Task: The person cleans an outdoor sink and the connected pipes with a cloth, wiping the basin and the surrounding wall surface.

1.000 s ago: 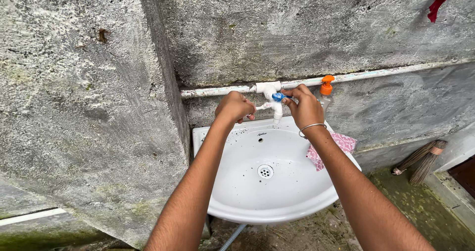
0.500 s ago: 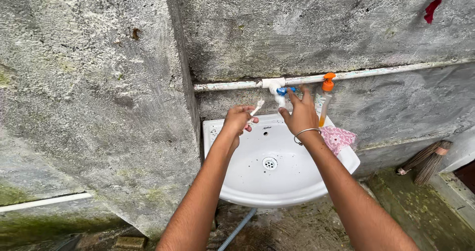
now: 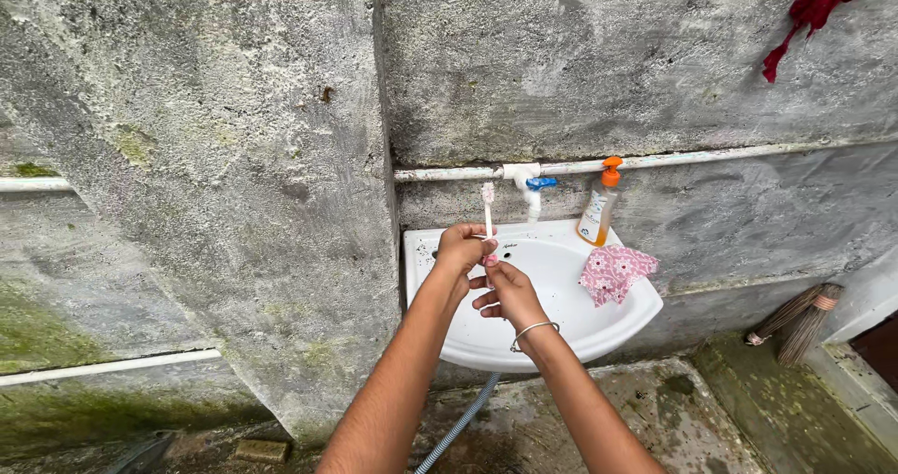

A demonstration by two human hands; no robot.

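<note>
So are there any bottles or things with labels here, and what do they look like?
Soap pump bottle: stands on the sink rim right of the tap; slim, clear with amber liquid, orange pump, pale label.
Small dark maker's mark on the sink's back rim, mostly hidden.

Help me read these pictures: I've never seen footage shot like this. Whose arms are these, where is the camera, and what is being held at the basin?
The camera sits on a person's head and looks down, so both bare arms are that person's own. The left hand grips a toothbrush upright, bristles on top. The right hand, with a bangle on its wrist, touches the handle's lower end. Below is a white basin under a tap with a blue handle. A pump bottle and a pink cloth sit on the rim.
</note>
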